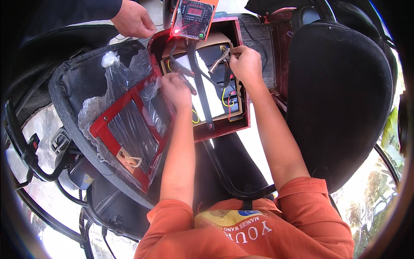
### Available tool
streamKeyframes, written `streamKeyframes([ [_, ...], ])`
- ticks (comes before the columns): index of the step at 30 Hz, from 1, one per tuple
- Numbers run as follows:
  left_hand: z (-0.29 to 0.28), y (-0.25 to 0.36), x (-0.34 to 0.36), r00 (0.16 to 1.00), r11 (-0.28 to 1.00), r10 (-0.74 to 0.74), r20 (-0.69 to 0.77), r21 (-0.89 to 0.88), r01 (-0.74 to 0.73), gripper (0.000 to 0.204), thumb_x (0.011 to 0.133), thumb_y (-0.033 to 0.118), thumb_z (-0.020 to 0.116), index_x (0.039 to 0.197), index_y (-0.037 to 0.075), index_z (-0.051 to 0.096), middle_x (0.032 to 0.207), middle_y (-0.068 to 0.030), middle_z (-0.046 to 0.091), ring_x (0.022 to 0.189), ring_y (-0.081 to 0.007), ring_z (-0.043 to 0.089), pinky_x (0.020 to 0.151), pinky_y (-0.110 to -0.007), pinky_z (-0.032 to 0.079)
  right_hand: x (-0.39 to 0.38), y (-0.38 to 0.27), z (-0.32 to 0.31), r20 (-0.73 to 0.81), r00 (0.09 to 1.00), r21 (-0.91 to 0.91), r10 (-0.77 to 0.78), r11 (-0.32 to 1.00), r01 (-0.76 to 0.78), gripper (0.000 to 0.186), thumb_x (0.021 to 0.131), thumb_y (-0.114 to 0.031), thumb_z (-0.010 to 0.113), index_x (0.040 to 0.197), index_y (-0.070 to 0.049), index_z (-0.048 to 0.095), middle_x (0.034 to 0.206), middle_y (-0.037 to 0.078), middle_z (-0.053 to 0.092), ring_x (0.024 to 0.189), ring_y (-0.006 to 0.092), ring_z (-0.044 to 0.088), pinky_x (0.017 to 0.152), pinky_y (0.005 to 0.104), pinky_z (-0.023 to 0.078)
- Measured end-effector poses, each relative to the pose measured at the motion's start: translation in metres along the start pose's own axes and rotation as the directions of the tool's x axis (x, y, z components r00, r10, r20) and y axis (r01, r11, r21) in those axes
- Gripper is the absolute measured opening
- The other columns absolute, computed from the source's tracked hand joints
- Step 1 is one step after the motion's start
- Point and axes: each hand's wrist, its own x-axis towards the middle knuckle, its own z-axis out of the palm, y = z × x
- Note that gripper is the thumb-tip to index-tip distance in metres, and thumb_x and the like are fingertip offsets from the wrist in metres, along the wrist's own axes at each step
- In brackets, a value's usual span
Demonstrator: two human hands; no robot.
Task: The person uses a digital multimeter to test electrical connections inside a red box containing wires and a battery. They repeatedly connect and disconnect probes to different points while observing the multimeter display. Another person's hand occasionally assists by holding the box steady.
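Head view
Right hand [245,62]: its grip is closed on a metal clamp [219,60], pinched at the handles, jaws pointing down-left over the battery [215,80].
Left hand [174,88]: its grip is narrow around a second, red-handled clamp [188,82], held just beside the battery's left edge.
Clamps, place: both inside the red box [241,73], above the battery top; whether either one bites a terminal I cannot tell.
Leads: dark cables [196,71] run from the clamps up to the tester [192,18] with a red display, propped on the box's far rim.
Clamps, handling: probably light and stiff, sprung, so they need a steady squeeze; best taken at the insulated handles, away from the bare jaws.
Battery, handling: likely heavy and rigid, sitting snug in the box with thin yellow wires [225,98] near it that could snag.
Lid [129,129]: red frame in crinkled plastic, lying on the raised seat to the left.
Other person: a hand [133,19] near the tester, apart from the clamps.
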Motion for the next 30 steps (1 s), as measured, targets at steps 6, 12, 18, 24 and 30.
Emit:
streamKeyframes([
  [6,-0.008,0.006,0.009,0.998,0.996,-0.057,0.039,0.067,0.054,0.015,0.094,0.011,0.042,0.098,0.000,0.052,0.080,-0.0127,0.061,0.056,-0.0208,0.059,0.055,-0.033,0.048,0.002,0.002,0.001,-0.011,1.000,-0.001,-0.013,1.000,0.013,0.019,0.080,-0.010,0.066,0.094,-0.001,0.074,0.088,0.020,0.072,0.084,0.0349,0.070,0.080,0.0390,0.055],
  [12,-0.016,-0.004,0.028,0.994,0.968,0.047,0.094,0.241,-0.068,0.018,0.096,0.015,0.042,0.100,0.001,0.053,0.080,-0.0124,0.063,0.054,-0.0211,0.063,0.046,-0.032,0.051,0.005,0.001,-0.003,0.020,1.000,-0.019,-0.001,1.000,0.001,0.023,0.080,-0.009,0.064,0.098,-0.001,0.075,0.088,0.020,0.072,0.083,0.0334,0.071,0.080,0.0373,0.055],
  [18,-0.036,-0.017,0.047,0.955,0.733,0.273,0.118,0.617,-0.286,0.017,0.092,0.017,0.055,0.098,0.001,0.057,0.103,-0.0193,0.058,0.090,-0.0366,0.062,0.080,-0.045,0.050,0.013,0.003,-0.008,0.066,0.998,-0.078,-0.012,0.997,0.017,0.025,0.080,-0.011,0.064,0.100,-0.001,0.074,0.090,0.020,0.072,0.087,0.0337,0.070,0.082,0.0372,0.055],
  [24,-0.036,-0.017,0.047,0.958,0.638,0.219,0.187,0.716,-0.286,0.026,0.095,0.025,0.059,0.104,0.001,0.056,0.109,-0.0209,0.057,0.095,-0.0396,0.061,0.084,-0.047,0.050,0.012,0.011,-0.007,0.077,0.997,-0.068,-0.004,0.998,0.009,0.024,0.079,-0.012,0.066,0.100,-0.001,0.074,0.092,0.020,0.071,0.088,0.0347,0.070,0.083,0.0379,0.055],
  [30,-0.044,0.000,0.063,0.944,0.506,0.081,0.321,0.802,-0.316,0.034,0.095,0.031,0.059,0.103,-0.002,0.063,0.107,-0.0226,0.065,0.103,-0.0404,0.063,0.089,-0.047,0.050,0.012,0.012,-0.002,0.115,0.992,-0.142,-0.055,0.987,0.071,0.019,0.080,-0.014,0.067,0.094,-0.003,0.074,0.092,0.020,0.071,0.089,0.0363,0.069,0.083,0.0427,0.055],
])
